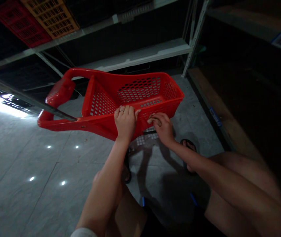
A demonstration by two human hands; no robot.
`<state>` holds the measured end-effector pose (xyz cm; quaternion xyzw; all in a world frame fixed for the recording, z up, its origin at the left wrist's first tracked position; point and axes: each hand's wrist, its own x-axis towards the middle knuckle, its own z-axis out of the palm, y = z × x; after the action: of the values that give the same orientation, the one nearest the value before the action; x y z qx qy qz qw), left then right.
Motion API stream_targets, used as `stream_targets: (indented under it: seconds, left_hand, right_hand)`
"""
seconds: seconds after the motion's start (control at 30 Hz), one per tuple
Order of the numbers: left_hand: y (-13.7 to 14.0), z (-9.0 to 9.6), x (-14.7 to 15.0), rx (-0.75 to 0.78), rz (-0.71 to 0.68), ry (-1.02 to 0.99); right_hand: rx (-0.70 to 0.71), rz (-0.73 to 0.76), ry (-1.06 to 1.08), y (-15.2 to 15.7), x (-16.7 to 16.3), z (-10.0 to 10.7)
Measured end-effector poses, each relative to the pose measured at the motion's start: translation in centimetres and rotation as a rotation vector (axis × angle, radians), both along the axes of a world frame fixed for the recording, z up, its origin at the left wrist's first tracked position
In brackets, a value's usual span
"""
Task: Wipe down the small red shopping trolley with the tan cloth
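Note:
A red plastic shopping cart (pixel 101 123) with perforated basket walls stands in front of me, its looped handle to the left. My left hand (pixel 127 123) is closed over the near rim, fingers hooked to the inside and a ring on one of them. To the right, my right hand (pixel 165 128) is closed on a small crumpled brownish cloth (pixel 156 120), held at the outer face of the near basket wall. Whether the cloth presses on the plastic is hard to tell in the dim light. Inside, the visible part of the basket shows only its slotted floor and walls.
Behind the cart runs a metal shelf rack (pixel 140 56), with a red crate (pixel 19 23) and a yellow crate (pixel 51 18) above. Dark shelving with a wooden lower edge (pixel 214 105) borders the right. A grey metal pole (pixel 32 98) crosses the left. Grey tiles (pixel 44 164) cover the floor.

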<state>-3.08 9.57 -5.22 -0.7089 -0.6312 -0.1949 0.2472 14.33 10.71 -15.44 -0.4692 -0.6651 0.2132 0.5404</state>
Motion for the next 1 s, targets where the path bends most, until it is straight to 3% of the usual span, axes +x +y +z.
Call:
stream_targets:
  seconds: [0.1, 0.2, 0.27, 0.43, 0.53, 0.6, 0.7, 0.77, 0.83, 0.9, 1.0]
  left_hand:
    - [-0.1, 0.0, 0.3, -0.018, -0.008, -0.012]
    - [-0.2, 0.0, 1.0, -0.030, -0.036, -0.040]
    - [0.0, -0.1, 1.6, -0.025, -0.062, -0.050]
    - [1.0, -0.1, 3.2, -0.034, -0.151, -0.043]
    - [1.7, 0.2, 3.6, -0.070, -0.249, -0.017]
    - [1.7, 0.6, 3.5, -0.105, -0.347, 0.014]
    - [0.9, 1.8, 2.7, -0.112, -0.404, 0.007]
    - [-0.2, 3.0, 1.7, -0.059, -0.342, -0.039]
    - [-1.3, 4.2, 0.5, 0.014, -0.239, -0.093]
    - [-2.1, 5.0, -0.8, 0.059, -0.148, -0.129]
    - [-2.5, 5.3, -2.2, 0.047, -0.108, -0.110]
  right_hand:
    - [0.146, -0.092, 0.063, 0.6, 0.4, 5.0]
    - [0.218, -0.086, 0.038, 0.7, 0.7, 6.4]
    - [0.213, -0.043, -0.023, 0.5, 0.6, 4.6]
    - [0.025, 0.127, -0.240, -0.4, 0.2, -3.8]
    - [-0.052, 0.166, -0.246, -0.3, 0.2, -5.2]
    - [-0.011, 0.085, -0.150, 0.1, 0.4, -3.3]
    - [0.145, -0.027, -0.008, 1.2, 0.7, 2.2]
    - [0.253, -0.080, 0.052, 1.9, 0.6, 5.9]
    - [0.310, -0.100, 0.078, 2.4, -0.1, 8.1]
    - [0.294, -0.071, 0.066, 2.3, -1.2, 8.0]
    - [0.167, -0.042, 0.029, 1.5, -3.2, 3.8]
